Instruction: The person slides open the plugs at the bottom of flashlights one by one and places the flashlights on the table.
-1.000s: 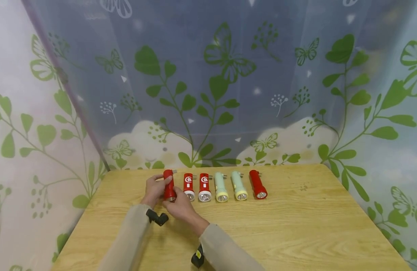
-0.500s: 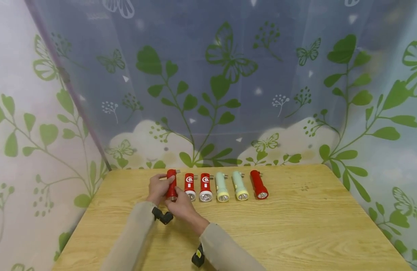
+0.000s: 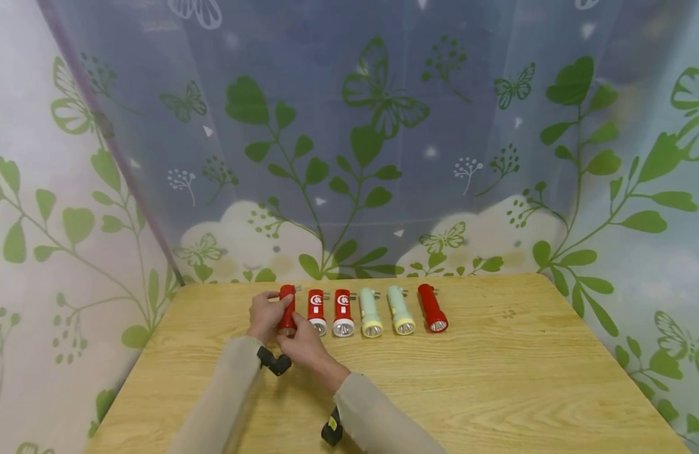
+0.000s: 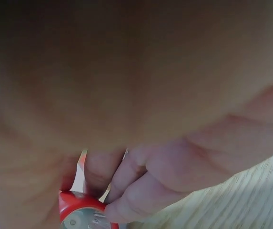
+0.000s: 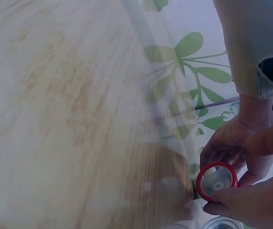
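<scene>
Both hands are on a plain red flashlight (image 3: pixel 287 308) at the left end of a row of flashlights. My left hand (image 3: pixel 264 317) grips its body from the left, with the thumb across the front. My right hand (image 3: pixel 305 345) pinches it low down by the lens end. Metal plug prongs stick out on the right near its top. In the right wrist view, the red-rimmed lens (image 5: pixel 217 182) faces the camera between the fingers of both hands. The left wrist view is mostly filled by the palm, with part of the red rim (image 4: pixel 72 200) at the bottom.
To the right lie two red flashlights with white heads (image 3: pixel 343 313), two pale green ones with yellow rims (image 3: pixel 370 313) and another plain red one (image 3: pixel 433 308). All rest on the wooden table (image 3: pixel 497 378), near its back edge. A patterned curtain (image 3: pixel 349 157) hangs behind.
The left hand and the red flashlight have shifted slightly right, toward the row, mostly in the first half second. Both hands keep their hold. The other flashlights stay in place.
</scene>
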{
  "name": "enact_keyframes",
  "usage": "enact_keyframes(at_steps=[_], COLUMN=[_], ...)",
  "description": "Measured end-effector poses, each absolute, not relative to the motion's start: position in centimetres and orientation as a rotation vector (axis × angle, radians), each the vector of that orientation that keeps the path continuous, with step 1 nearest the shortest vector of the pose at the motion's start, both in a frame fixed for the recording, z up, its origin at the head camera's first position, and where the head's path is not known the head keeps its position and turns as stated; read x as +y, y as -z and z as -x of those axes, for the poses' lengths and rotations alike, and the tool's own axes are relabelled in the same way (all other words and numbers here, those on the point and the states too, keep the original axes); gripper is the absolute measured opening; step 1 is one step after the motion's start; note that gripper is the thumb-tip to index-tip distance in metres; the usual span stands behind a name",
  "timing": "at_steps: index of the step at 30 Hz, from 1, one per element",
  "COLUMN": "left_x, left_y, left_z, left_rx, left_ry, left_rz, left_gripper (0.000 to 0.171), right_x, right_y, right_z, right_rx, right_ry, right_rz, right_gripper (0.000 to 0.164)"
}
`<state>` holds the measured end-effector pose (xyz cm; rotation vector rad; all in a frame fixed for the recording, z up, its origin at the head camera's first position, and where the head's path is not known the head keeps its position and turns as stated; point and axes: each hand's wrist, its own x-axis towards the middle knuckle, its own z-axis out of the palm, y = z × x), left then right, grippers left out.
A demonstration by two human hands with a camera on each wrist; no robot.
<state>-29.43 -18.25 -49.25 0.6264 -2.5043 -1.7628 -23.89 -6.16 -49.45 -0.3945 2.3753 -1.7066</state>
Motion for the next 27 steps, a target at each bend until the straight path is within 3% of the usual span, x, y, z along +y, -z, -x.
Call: enact_keyframes(at_steps=[27], left_x=[-18.09], left_y=[49.82], left_z=[29.67], left_rx=[-2.563], left_ry=[1.61], left_rz=[-0.632], left_gripper=[0.045], right_x=[-5.98], right_y=[49.69], right_z=[24.17], right_rx=[2.392], right_ry=[1.655], right_rz=[0.354], right_gripper=[0.054])
